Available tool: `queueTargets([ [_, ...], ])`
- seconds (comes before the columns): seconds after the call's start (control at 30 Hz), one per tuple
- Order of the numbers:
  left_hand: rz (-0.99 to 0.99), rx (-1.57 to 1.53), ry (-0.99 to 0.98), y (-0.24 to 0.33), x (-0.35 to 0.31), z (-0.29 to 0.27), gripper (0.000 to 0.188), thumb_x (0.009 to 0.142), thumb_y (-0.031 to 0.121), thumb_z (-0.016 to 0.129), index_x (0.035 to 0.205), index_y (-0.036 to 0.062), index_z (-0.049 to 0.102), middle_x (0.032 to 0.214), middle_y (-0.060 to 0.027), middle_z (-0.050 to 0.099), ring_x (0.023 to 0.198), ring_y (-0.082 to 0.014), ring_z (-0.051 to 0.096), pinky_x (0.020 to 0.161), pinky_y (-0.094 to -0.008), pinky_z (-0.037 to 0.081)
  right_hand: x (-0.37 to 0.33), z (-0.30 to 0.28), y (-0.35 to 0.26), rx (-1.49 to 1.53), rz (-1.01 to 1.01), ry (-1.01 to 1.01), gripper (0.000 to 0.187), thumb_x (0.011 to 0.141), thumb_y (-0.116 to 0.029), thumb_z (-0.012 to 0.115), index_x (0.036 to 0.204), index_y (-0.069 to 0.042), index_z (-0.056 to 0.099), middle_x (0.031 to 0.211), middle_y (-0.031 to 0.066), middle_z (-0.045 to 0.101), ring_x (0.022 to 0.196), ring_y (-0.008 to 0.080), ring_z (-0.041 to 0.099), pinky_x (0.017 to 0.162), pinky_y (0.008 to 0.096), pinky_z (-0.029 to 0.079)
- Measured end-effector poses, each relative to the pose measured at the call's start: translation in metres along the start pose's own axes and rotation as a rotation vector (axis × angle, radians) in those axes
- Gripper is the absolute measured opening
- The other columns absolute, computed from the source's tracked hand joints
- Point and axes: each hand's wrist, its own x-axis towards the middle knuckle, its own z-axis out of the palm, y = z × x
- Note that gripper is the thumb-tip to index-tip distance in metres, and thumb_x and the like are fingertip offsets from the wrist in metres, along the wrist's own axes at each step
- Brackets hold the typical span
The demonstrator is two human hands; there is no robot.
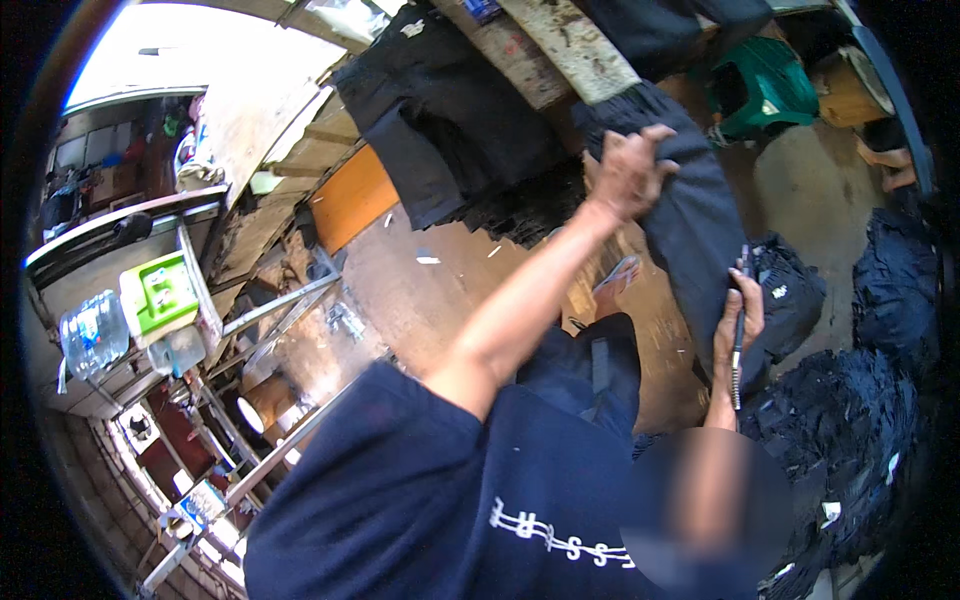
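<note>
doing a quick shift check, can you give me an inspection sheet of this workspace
Surface: narrow worn board, stained.
Job's things: dark garment at the board's near end; slim dark tool.
Clutter: pale scraps on the floor; dark cloth heap at right.
Hands: left hand on the garment, grip unclear; right hand holds the tool against or beside it.
Cables: nothing seen.
Surroundings: green stool, clear bottle.

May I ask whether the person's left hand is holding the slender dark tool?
No, the slender dark tool is in the right hand, while the left hand is on the dark garment.
</note>
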Motion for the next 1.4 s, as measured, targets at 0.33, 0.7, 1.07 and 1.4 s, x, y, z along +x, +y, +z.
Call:
queueTargets([
  [0.33,-0.336,0.079,0.374,0.03,-0.036,0.005,0.096,0.087,0.036,0.092,0.156,0.0003,0.036,0.147,-0.0255,0.052,0.141,-0.0433,0.047,0.119,-0.0559,0.036,0.018,0.021,0.017,0.334,0.075,-0.041,0.023,0.104,-0.01,0.069,0.122,-0.001,0.078,0.113,0.0144,0.081,0.112,0.0292,0.078,0.111,0.0424,0.055],
  [0.7,-0.524,-0.72,0.181,0.042,-0.12,0.078,0.08,0.088,0.023,0.095,0.141,-0.0094,0.044,0.136,-0.0228,0.064,0.119,-0.0267,0.066,0.107,-0.0376,0.054,-0.033,-0.018,0.066,0.391,0.175,-0.057,0.032,0.107,-0.017,0.065,0.133,0.002,0.06,0.122,0.0213,0.078,0.112,0.0251,0.077,0.102,0.0385,0.059],
  [1.07,-1.035,-0.574,0.306,0.156,-0.098,0.066,0.148,0.083,0.056,0.094,0.167,-0.0087,-0.01,0.168,-0.039,0.024,0.156,-0.0459,0.032,0.131,-0.0518,0.027,-0.04,-0.056,0.07,0.301,-0.064,0.128,0.028,0.1,-0.01,0.071,0.123,0.005,0.073,0.111,0.0179,0.081,0.101,0.0213,0.079,0.092,0.034,0.062],
  [1.4,-0.899,-0.844,0.06,0.197,-0.178,0.103,0.065,0.085,0.021,0.096,0.136,-0.0015,0.063,0.119,-0.0156,0.075,0.105,-0.0241,0.074,0.095,-0.0374,0.06,-0.056,-0.075,0.087,0.201,-0.242,0.03,0.022,0.083,-0.004,0.076,0.103,0.006,0.077,0.101,0.0211,0.081,0.098,0.0352,0.082,0.096,0.0457,0.065],
])
